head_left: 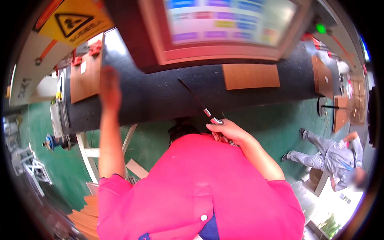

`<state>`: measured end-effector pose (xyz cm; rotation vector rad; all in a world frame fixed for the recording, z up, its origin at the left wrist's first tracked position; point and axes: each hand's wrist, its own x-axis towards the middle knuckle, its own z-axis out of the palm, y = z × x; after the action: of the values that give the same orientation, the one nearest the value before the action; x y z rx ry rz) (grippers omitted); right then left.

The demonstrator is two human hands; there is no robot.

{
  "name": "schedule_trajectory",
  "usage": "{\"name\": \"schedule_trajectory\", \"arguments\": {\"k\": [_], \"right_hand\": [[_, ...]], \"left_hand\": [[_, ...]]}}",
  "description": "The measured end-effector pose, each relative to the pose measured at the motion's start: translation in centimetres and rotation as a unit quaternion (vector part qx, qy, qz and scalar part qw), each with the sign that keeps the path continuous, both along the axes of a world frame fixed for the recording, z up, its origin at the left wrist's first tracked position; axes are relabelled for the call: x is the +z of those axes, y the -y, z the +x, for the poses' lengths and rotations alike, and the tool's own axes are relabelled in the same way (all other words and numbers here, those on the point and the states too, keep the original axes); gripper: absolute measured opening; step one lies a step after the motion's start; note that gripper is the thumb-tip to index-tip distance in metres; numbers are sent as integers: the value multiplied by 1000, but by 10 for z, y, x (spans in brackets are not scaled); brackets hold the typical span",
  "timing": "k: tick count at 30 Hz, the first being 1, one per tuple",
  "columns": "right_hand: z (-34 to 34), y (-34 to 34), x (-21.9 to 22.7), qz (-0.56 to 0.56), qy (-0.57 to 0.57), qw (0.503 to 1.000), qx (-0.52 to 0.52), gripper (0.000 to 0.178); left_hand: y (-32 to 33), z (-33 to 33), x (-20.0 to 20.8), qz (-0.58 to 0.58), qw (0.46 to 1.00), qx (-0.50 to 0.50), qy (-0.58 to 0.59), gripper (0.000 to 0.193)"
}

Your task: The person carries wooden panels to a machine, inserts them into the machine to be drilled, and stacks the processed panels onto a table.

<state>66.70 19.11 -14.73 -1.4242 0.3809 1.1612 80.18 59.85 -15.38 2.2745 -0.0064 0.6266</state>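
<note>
My right hand is closed around the grip of a long, thin hand tool. The tool has a dark, slim shaft and a red, grey and black handle; its exact kind I cannot make out. Its shaft points up and to the left over the dark conveyor bed. On the left, my left hand is smeared by motion at the right edge of a brown wood-grain panel; whether it touches the panel I cannot tell. A second brown panel lies on the bed, right of centre.
A machine console with a lit screen overhangs the bed. More brown panels are at the bed's right end. At right, a person in grey stands on the green floor. Brown boards are stacked at lower left.
</note>
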Motion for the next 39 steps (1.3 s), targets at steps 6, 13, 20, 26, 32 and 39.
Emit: {"name": "schedule_trajectory", "arguments": {"k": [6, 13, 20, 26, 32, 39], "right_hand": [[-53, 120, -10, -22, -25, 991, -131, 40], [-138, 234, -51, -31, -54, 960, -271, 41], [-178, 278, -54, -3, -58, 959, -276, 41], [-165, 297, -56, 42, -21, 937, -345, 43], [-169, 299, -52, 46, -43, 941, -332, 40], [-159, 303, -42, -11, -21, 941, -336, 35]], "left_hand": [[272, -6, -57, 46, 942, -322, -87, 41], [414, 5, -100, 309, 895, -291, -139, 65], [420, -18, -108, 342, 884, -294, -125, 64], [436, -78, -104, 342, 894, -272, -103, 58], [420, -132, -87, 303, 883, -319, -164, 54], [381, -172, -68, 147, 943, -228, -193, 41]]}}
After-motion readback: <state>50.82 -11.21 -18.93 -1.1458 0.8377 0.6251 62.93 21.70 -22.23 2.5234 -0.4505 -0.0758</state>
